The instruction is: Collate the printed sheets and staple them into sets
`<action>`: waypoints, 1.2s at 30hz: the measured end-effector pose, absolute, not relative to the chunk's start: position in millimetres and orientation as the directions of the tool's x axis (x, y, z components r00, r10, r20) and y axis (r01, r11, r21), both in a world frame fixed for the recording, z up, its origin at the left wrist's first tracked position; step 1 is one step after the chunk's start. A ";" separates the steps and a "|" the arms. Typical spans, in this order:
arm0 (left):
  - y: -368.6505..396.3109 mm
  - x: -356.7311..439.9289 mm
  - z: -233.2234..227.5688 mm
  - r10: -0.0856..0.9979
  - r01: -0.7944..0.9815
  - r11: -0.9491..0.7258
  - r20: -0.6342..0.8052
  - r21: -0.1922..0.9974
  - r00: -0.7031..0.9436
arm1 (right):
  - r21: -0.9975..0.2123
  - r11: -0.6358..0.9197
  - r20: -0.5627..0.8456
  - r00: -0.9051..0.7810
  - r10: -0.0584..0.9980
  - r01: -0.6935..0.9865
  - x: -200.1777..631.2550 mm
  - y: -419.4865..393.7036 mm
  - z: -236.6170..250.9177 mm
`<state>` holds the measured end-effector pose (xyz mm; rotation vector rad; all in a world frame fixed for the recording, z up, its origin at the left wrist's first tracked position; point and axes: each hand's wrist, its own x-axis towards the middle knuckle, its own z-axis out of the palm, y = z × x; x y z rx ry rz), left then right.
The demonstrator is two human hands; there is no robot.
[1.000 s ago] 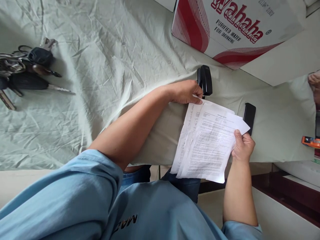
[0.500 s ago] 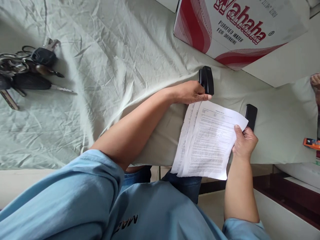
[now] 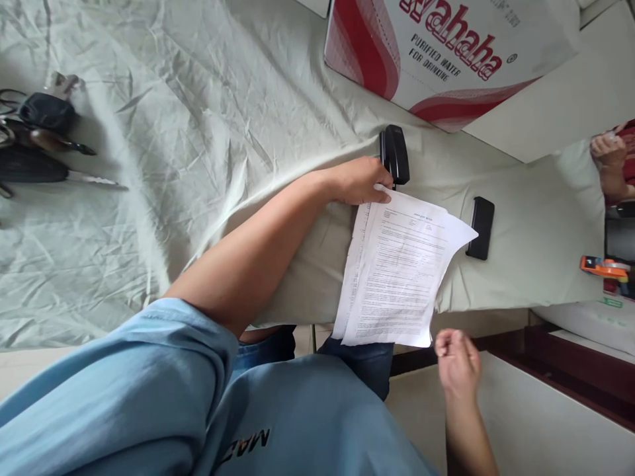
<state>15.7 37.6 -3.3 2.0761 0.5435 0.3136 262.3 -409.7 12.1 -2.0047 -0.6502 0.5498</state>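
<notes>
1. I read "ahaha" in red letters on the cardboard box (image 3: 446, 53), with "PURIFIED WATER FOR DRINKING" below it and an ® mark
2. On my blue shirt (image 3: 248, 439) I see "MA", upside down
3. The printed sheets (image 3: 397, 277) carry text too small to read

We see our left arm stretched out bare from a rolled blue sleeve, forearm running diagonally up and to the right, wrist bent. Our left hand (image 3: 358, 182) is curled, its fingers (image 3: 381, 192) pinched together. Our right hand (image 3: 457, 360) hangs low by the near edge, off the surface, loosely curled and holding nothing, forearm rising from below.
</notes>
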 end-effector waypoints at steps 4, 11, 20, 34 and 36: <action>41.0 13.5 -11.5 0.503 0.241 -0.449 0.021 0.860 0.864 | -0.818 -0.572 -0.422 0.615 0.666 0.057 209.6 -439.2 -9.3; 39.4 8.7 -15.9 0.560 0.206 -0.402 0.062 0.892 0.826 | -0.850 -0.507 -0.426 0.753 0.501 -0.144 184.8 -417.5 -27.9; 35.3 15.5 -14.2 0.548 0.017 -0.240 0.121 0.971 0.828 | -0.859 -0.437 -0.467 0.759 0.454 -0.267 168.0 -393.5 -23.4; 43.6 5.4 -15.7 0.527 -0.332 0.060 0.253 0.941 0.812 | -0.729 -0.123 0.579 0.702 0.415 0.674 265.2 -348.7 56.3; 44.9 6.3 -18.1 0.478 -0.283 0.017 0.241 0.959 0.844 | -0.749 -0.137 0.512 0.698 0.501 0.648 267.4 -343.9 56.0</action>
